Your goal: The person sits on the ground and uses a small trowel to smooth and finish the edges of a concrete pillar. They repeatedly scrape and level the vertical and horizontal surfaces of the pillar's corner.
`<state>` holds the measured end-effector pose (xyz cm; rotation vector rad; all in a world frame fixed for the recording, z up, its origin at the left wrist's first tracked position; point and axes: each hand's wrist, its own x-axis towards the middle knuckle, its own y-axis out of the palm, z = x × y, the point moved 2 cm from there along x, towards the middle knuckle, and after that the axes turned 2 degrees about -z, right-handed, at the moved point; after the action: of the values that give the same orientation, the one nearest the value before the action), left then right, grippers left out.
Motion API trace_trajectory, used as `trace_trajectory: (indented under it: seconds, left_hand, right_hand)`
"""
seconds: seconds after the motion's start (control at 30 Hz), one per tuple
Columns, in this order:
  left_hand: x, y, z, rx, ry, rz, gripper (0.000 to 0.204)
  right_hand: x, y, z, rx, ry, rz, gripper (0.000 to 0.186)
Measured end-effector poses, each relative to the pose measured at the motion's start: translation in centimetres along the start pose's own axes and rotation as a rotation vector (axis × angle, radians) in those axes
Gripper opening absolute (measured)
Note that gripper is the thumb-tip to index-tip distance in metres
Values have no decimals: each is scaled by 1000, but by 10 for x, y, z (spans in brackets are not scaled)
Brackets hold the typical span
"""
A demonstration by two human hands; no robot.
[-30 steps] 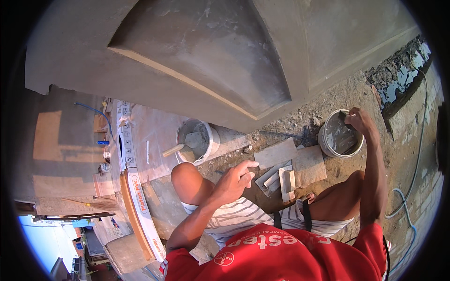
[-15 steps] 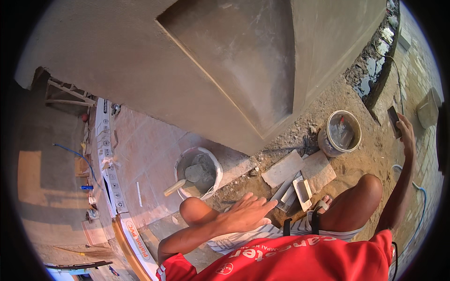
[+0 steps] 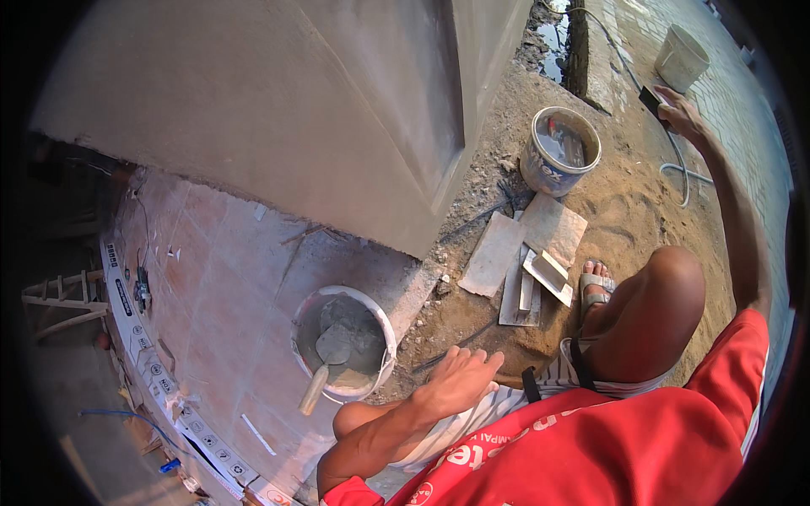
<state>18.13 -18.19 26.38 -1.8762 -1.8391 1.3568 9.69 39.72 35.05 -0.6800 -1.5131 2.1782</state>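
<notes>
My right hand (image 3: 679, 114) is closed on a dark flat tool (image 3: 650, 104), held out at upper right beside a pale bucket (image 3: 683, 55) on the paving behind it. My left hand (image 3: 460, 379) is open with fingers loosely curved, holding nothing, above my lap near my knee. Left of it a white bucket of grey mortar (image 3: 342, 310) has a wooden-handled trowel (image 3: 314, 390) in it. A tub of grey water (image 3: 559, 148) with a red item inside stands behind two pale tile pieces (image 3: 485, 253) and some metal trowels (image 3: 547, 278).
A grey plastered block (image 3: 236, 101) with a recessed panel fills the upper left. Below it lie a tiled floor (image 3: 211, 278), long printed strips (image 3: 152, 371) and scrap wood. Sandy rubble (image 3: 633, 219), a dark trench (image 3: 553, 42) and a hose (image 3: 675, 169) lie right.
My right hand has left the water tub with the dark tool and moved up and outward to the right. My view has swung right. My left hand stays open.
</notes>
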Motion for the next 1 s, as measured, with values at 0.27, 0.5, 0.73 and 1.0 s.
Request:
trace_trajectory:
  seconds: [0.27,0.5,0.73,1.0]
  left_hand:
    - [-14,-28,16,52,70,-405,52]
    - [-8,-26,3,40,77,-215,55]
    - [-4,-22,11,77,27,-176,56]
    - [2,-22,14,20,35,-71,59]
  right_hand:
    - [-55,130,220,227,-288,464,85]
    - [-124,348,231,1432,329,102,77]
    - [-226,408,286,1665,230,100,76]
    - [-202,400,305,1692,260,-31,75]
